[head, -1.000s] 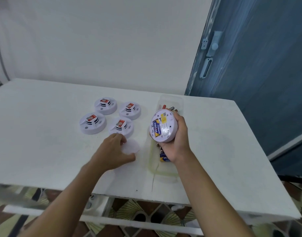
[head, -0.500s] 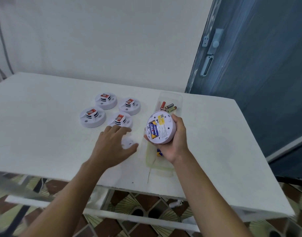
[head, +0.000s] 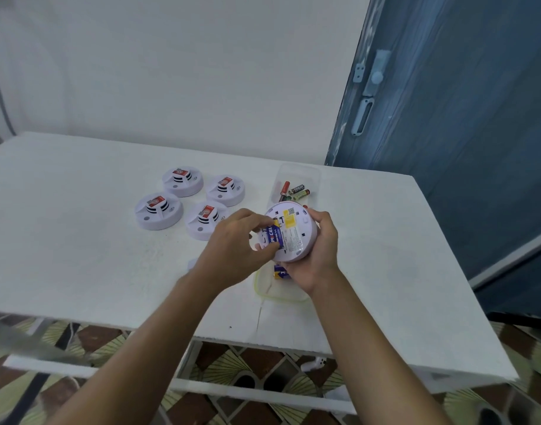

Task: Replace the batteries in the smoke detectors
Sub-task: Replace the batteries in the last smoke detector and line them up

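Observation:
My right hand grips a white round smoke detector, its back turned up toward me, above the table. A blue and yellow 9V battery sits in the detector's back, and my left hand pinches it between thumb and fingers. Several more white detectors lie face up on the table to the left, among them one at the far left and one nearest my hands. A clear tray behind the hands holds loose batteries, and another blue battery shows under my right hand.
A small white cover peeks out on the white table under my left forearm. A blue door stands at the right, a white wall behind. Patterned floor tiles show below the table's front edge.
My left hand has left the white cover on the table and come up to the detector, where it now pinches the battery. My right hand has held the detector in place.

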{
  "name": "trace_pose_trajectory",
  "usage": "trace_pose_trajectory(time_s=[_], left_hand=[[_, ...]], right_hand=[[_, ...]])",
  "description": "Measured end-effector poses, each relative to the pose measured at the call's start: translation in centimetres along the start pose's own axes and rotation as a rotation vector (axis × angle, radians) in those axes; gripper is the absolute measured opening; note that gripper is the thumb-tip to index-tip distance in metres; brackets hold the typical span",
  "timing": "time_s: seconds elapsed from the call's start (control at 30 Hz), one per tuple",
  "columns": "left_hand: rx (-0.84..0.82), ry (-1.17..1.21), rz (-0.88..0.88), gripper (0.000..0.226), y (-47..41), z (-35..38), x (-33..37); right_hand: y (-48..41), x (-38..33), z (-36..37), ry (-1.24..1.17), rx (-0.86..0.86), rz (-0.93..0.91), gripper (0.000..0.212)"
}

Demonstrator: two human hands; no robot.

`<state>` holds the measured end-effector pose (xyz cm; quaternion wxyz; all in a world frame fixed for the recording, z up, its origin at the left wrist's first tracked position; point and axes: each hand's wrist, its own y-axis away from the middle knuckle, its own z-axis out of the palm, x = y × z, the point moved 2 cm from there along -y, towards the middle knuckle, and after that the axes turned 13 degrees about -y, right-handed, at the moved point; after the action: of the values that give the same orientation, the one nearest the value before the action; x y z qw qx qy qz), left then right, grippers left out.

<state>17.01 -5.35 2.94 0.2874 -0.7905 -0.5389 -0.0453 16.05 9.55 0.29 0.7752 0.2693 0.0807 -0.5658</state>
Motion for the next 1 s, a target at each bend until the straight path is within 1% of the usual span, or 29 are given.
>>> trace_pose_trajectory(time_s=[0.1,0.33,0.4,0.5,0.57,0.63,0.8,1.0], left_hand=[[-0.032,-0.017,0.002,0.048,-0.2,0.0,0.1],[-0.038,-0.012,0.061,0.049,-1.1,0.4,0.1],[-0.034,-0.04,0.064,0.053,-1.3,0.4,0.4],[-0.034,-0.083,0.069,0.058,-1.5,0.3,0.8],[-0.061,-0.098,0.052,0.058,-1.9,0.4,0.8],[-0.103,-0.063,0.018,0.056,-2.2,0.6,0.6],[-0.174,0.084,0.007,0.045,-2.7,1.3,-0.3],[-0.166,0.158,-0.038,0.041,-2.5,2.1,-0.8]], right_hand=[[0.1,-0.4,-0.1,0.023,-0.003,-0.011,0.057],[-0.2,-1.1,-0.2,0.107,0.019,-0.03,0.058],[-0.2,-1.2,0.0,0.127,0.016,-0.029,0.055],[-0.3,-1.4,0.3,0.161,0.02,-0.028,0.044],[-0.3,-1.5,0.4,0.173,0.026,-0.023,0.042],[-0.4,-1.5,0.4,0.181,0.032,-0.014,0.042],[-0.8,-1.2,0.1,0.161,0.031,-0.017,0.042],[-0.9,-1.2,0.3,0.194,0.047,-0.027,0.038]])
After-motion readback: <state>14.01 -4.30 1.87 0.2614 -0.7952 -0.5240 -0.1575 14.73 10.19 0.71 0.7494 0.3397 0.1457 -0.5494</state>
